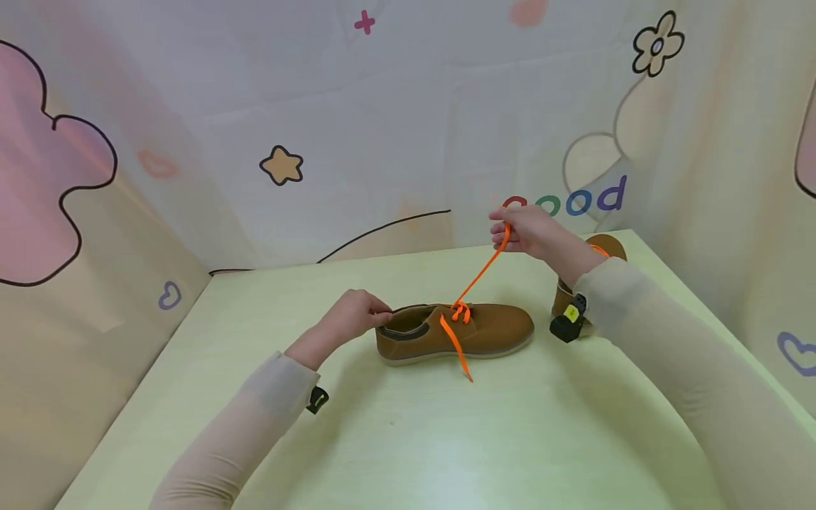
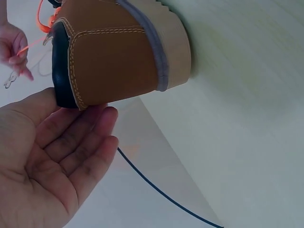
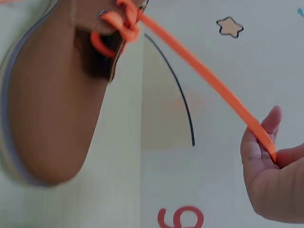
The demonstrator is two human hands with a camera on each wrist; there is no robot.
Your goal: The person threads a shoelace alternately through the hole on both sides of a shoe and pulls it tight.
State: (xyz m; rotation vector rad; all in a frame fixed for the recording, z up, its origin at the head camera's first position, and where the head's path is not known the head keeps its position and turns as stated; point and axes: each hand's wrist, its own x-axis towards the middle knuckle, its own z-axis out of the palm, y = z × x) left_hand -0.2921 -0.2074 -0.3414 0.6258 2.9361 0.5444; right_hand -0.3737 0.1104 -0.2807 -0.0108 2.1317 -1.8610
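A brown leather shoe (image 1: 497, 327) lies sole down on the table, toe to the right in the head view. At its heel, my left hand (image 1: 357, 313) pinches the dark padded collar (image 2: 64, 66) between thumb and fingers. Raised above the toe end, my right hand (image 1: 532, 230) grips an orange shoelace (image 3: 209, 76), pulled taut up from the eyelets. The lace's other end (image 1: 456, 347) hangs loose over the near side of the shoe. Orange loops (image 3: 126, 28) sit slack at the lacing.
A second brown shoe (image 1: 608, 246) with orange lace stands at the right, partly hidden behind my right forearm. The pale table (image 1: 395, 439) meets a printed curtain (image 1: 382, 127) at the back and sides. Black wrist cameras (image 1: 569, 320) are strapped to both wrists.
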